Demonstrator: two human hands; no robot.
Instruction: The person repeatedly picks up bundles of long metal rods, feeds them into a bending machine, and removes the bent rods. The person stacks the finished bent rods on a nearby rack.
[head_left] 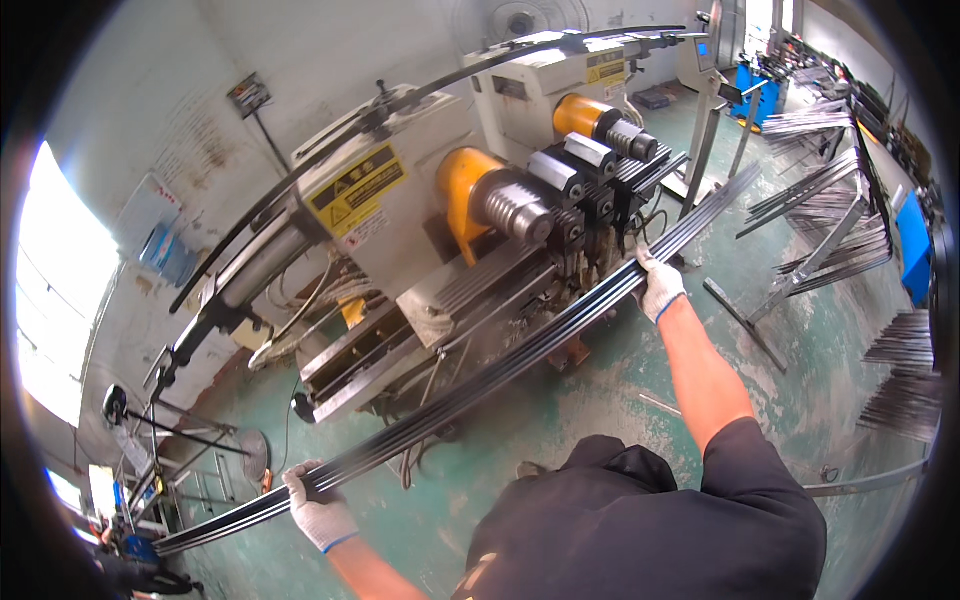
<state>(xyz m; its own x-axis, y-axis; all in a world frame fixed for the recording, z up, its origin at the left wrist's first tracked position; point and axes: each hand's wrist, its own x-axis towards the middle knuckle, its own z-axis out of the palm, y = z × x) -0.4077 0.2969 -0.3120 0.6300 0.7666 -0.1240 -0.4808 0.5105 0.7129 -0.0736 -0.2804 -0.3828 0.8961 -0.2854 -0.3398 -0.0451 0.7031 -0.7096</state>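
Observation:
A bundle of long, thin dark metal bars [470,390] stretches diagonally across my front, from low on the left to high on the right. My left hand [322,512], in a white knitted glove with a blue cuff, is closed round its lower left part. Further along, beside the machine, my right hand [660,285] wears a matching glove and grips the bundle near its right end. Just beyond the bars stands a pale machine [350,190] with orange housings and ridged metal spindles [518,212]. The fingers' undersides are hidden by the bars.
More bars lie stacked on racks [815,200] at the right. A fan [255,455] and stands are at the left. A loose metal bar [745,325] lies on the green floor [560,420]. A post with a small screen [703,50] rises at the back right.

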